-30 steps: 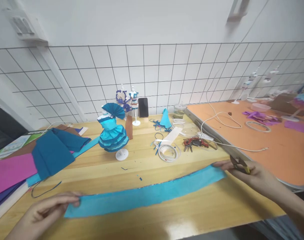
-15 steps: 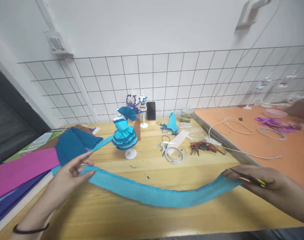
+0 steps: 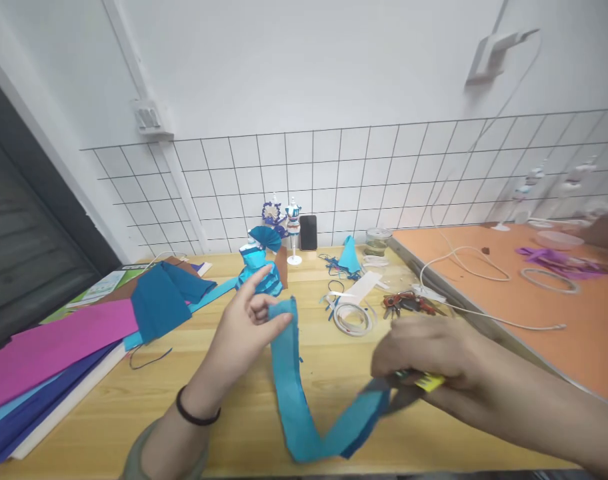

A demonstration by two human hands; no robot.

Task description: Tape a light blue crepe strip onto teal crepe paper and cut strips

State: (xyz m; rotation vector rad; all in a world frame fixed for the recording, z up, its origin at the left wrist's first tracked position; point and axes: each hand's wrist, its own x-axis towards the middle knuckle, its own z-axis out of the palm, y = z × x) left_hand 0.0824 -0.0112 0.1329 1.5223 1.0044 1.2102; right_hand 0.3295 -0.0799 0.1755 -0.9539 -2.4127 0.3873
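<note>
A long blue paper strip (image 3: 297,413) hangs in a U between my hands, its bend low over the table's front. My left hand (image 3: 251,317) pinches one end between thumb and curled fingers, with the index finger pointing out. My right hand (image 3: 429,357) is closed on the other end and also holds a small tool with yellow handle parts (image 3: 429,381) and a dark blade, blurred. Behind my left hand stands a mini dress form in a ruffled blue dress (image 3: 254,261), partly hidden, with a dark blue pleated fan (image 3: 265,238) at its shoulder.
Folded coloured papers (image 3: 84,327) lie at the left. A tape roll (image 3: 353,319), keys (image 3: 409,303), a blue paper cone (image 3: 349,255), a glass jar (image 3: 377,241) and a phone (image 3: 308,232) are farther back. An orange table (image 3: 484,280) with a cable adjoins on the right.
Both hands have come closer together, my left moving right and my right moving left. The strip, stretched in a shallow curve before, now sags deeply. The view has shifted slightly.
</note>
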